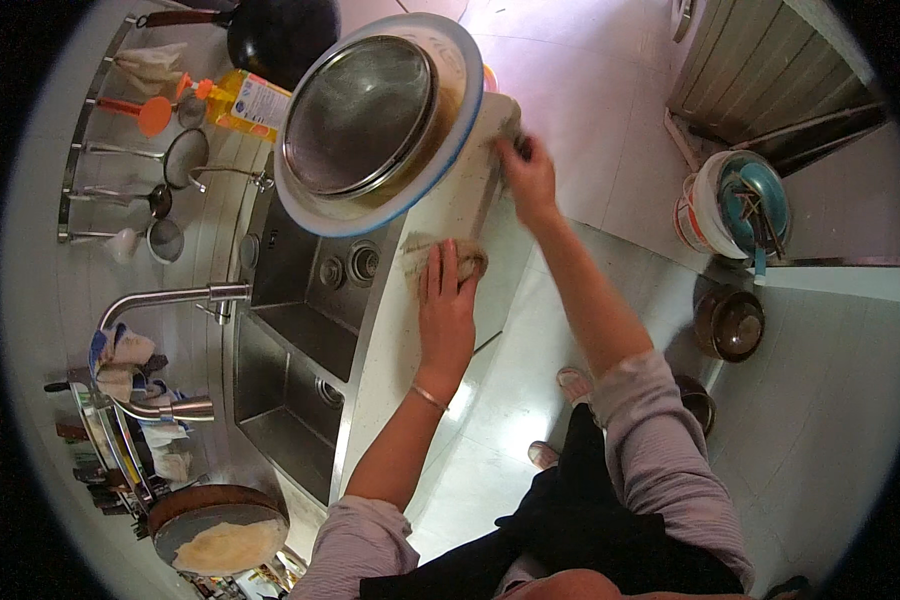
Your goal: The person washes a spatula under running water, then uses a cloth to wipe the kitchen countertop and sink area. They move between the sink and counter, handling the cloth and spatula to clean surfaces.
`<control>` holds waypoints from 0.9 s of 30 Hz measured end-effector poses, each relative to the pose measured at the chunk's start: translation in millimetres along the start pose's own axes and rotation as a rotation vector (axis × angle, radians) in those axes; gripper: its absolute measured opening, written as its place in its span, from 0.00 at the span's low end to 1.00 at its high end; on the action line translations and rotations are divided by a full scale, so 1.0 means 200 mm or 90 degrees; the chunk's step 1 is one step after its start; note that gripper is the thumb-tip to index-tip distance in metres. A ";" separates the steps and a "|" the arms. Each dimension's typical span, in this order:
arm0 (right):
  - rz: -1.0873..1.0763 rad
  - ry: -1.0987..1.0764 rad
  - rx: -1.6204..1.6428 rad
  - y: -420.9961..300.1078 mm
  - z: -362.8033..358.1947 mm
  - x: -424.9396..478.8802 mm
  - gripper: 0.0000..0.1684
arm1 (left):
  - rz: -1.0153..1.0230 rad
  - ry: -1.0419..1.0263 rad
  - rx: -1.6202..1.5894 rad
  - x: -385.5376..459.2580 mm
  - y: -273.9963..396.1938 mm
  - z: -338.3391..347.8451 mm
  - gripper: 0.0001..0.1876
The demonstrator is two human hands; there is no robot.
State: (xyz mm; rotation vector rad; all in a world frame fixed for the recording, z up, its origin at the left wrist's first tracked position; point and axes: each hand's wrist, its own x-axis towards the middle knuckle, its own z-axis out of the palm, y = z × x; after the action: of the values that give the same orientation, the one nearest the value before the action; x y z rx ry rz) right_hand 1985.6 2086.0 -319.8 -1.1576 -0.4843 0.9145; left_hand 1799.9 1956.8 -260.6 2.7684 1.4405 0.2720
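Note:
My left hand [448,322] presses a crumpled beige cloth [469,259] onto the pale countertop [390,330], beside the steel double sink [307,337]. Farther along, my right hand [529,176] is at the counter's front edge near its far corner, curled and blurred; a small dark thing shows at its fingers, too unclear to name. Between the sink's far end and that corner, a wide basin with a blue rim [439,180] holds a round metal mesh sieve [356,112].
A curved steel faucet [157,296] rises behind the sink. Utensils hang on a wall rail [75,150] near a yellow soap bottle [251,105]. A pan [217,499] with a flatbread stands at the near end. Buckets [709,206] and brown bowls [727,322] sit at right.

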 end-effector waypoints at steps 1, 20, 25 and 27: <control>-0.016 0.040 -0.018 -0.05 -0.02 0.17 0.20 | 0.016 0.007 0.005 0.09 0.02 0.01 0.17; 0.036 -0.002 0.088 0.02 -0.08 0.17 0.18 | 0.063 -0.015 -0.011 0.38 0.05 0.06 0.20; 0.022 -0.032 0.062 0.06 -0.04 -0.08 0.17 | 0.073 -0.037 -0.021 0.37 -0.02 0.07 0.22; -0.001 0.010 0.017 -0.05 -0.05 0.13 0.17 | 0.076 -0.035 -0.013 0.37 0.00 0.05 0.23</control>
State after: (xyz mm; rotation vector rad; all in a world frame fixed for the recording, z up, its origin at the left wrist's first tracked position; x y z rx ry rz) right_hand 2010.2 2099.9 -317.5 -1.1383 -0.4592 0.9080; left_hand 1843.3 2017.0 -258.8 2.8253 1.2565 0.2085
